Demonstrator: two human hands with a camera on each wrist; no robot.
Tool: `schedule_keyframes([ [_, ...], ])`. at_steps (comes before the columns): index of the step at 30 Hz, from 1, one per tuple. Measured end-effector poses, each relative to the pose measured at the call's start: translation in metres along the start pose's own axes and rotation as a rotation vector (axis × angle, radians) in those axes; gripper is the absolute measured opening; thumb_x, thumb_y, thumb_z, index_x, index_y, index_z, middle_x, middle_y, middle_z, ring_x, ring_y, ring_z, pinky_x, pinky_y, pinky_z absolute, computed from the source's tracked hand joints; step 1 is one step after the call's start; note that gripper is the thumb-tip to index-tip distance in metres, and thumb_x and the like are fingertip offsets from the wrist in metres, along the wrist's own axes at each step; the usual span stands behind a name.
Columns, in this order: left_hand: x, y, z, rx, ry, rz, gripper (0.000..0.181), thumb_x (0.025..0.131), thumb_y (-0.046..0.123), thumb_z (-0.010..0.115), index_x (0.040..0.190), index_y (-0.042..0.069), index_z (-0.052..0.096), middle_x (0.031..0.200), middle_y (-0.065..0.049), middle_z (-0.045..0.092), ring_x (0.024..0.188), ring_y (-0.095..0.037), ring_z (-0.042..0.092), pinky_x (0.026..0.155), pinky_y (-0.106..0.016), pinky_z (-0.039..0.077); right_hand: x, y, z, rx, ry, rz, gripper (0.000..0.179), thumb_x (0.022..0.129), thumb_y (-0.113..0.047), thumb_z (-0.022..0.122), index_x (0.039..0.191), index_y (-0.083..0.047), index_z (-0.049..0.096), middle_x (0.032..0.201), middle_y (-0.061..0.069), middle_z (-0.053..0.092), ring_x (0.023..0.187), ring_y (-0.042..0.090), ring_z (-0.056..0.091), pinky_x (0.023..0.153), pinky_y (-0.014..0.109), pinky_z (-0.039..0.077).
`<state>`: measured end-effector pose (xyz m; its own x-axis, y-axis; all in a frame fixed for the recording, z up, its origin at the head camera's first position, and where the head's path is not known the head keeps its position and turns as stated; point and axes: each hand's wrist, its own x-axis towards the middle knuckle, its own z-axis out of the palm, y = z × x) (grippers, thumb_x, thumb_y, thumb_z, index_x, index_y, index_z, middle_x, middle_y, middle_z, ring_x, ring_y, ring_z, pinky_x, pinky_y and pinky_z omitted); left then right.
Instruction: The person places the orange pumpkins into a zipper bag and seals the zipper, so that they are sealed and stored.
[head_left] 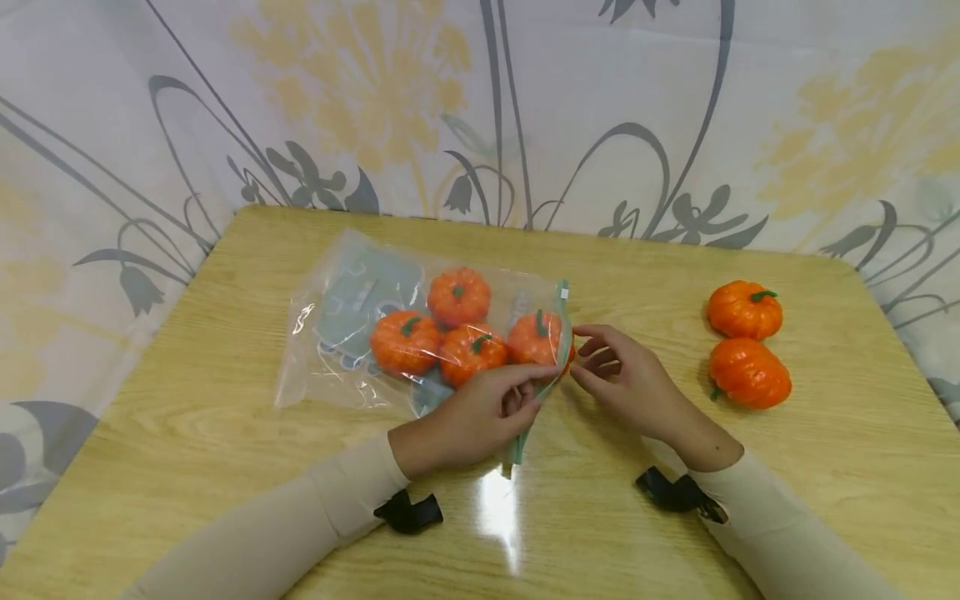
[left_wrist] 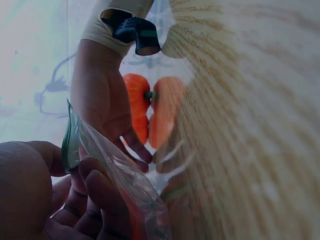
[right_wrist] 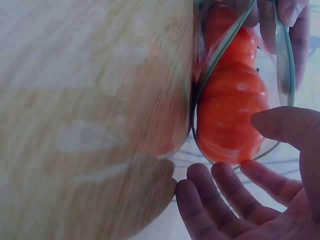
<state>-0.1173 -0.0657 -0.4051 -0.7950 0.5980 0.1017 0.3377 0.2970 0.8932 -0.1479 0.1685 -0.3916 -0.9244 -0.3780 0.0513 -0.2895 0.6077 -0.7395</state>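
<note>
A clear zip bag [head_left: 300, 367] lies on the table with several orange toy pumpkins inside. My left hand [head_left: 471, 421] pinches the green-edged rim of the bag mouth between thumb and fingers, as the left wrist view shows on the green strip [left_wrist: 72, 140]. Just inside the mouth sits a pumpkin [right_wrist: 232, 110] with a green stem. At the mouth, my right hand [head_left: 637, 387] has its fingers spread and loosely bent. In the right wrist view its thumb and a fingertip touch that pumpkin without closing round it. The mouth gapes around the pumpkin.
Two more pumpkins, an upper one [head_left: 742, 310] and a lower one [head_left: 750, 372], lie loose on the right side of the wooden table [head_left: 187, 467]. Behind the table hangs a flower-patterned cloth [head_left: 570, 108]. Each wrist carries a black camera mount.
</note>
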Motion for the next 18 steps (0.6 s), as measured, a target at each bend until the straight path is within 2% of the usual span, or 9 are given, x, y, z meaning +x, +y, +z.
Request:
schedule_keyframes([
  [2,0.0003,0.0012,-0.0012,-0.001,-0.001,-0.002,0.043,0.101,0.01,0.055,0.144,0.011,0.054,0.091,0.0,0.057,0.072,-0.007,0.051,0.064,-0.019,0.047,0.0012,-0.0001,-0.0002,-0.004,-0.003,-0.008,0.047,0.094,-0.009,0.069,0.138,-0.002,0.054,0.107,0.016,0.067,0.098,0.03,0.07,0.086,0.047,0.058],
  [7,0.0003,0.0029,-0.0017,-0.011,-0.008,-0.013,0.043,0.101,0.009,0.055,0.144,0.009,0.053,0.092,0.0,0.057,0.073,-0.006,0.05,0.064,-0.018,0.048,0.0005,-0.0004,-0.0001,0.03,-0.028,-0.012,0.051,0.095,-0.008,0.067,0.143,-0.001,0.05,0.114,0.018,0.068,0.102,0.031,0.069,0.088,0.046,0.057],
  [13,0.0004,0.0034,-0.0019,-0.007,-0.009,0.005,0.043,0.1,0.008,0.055,0.143,0.007,0.053,0.092,-0.002,0.057,0.074,-0.008,0.052,0.066,-0.019,0.048,0.0003,0.0003,-0.0013,0.025,-0.03,-0.03,0.05,0.096,-0.005,0.064,0.143,0.0,0.05,0.124,0.021,0.066,0.106,0.034,0.069,0.088,0.047,0.058],
  [18,0.0002,0.0023,-0.0002,-0.008,-0.014,-0.009,0.043,0.1,0.008,0.055,0.144,0.008,0.053,0.092,-0.001,0.058,0.073,-0.008,0.051,0.064,-0.019,0.047,-0.0001,0.0031,0.0001,0.045,-0.057,-0.016,0.047,0.096,-0.005,0.063,0.142,-0.003,0.051,0.133,0.02,0.062,0.109,0.034,0.069,0.09,0.047,0.057],
])
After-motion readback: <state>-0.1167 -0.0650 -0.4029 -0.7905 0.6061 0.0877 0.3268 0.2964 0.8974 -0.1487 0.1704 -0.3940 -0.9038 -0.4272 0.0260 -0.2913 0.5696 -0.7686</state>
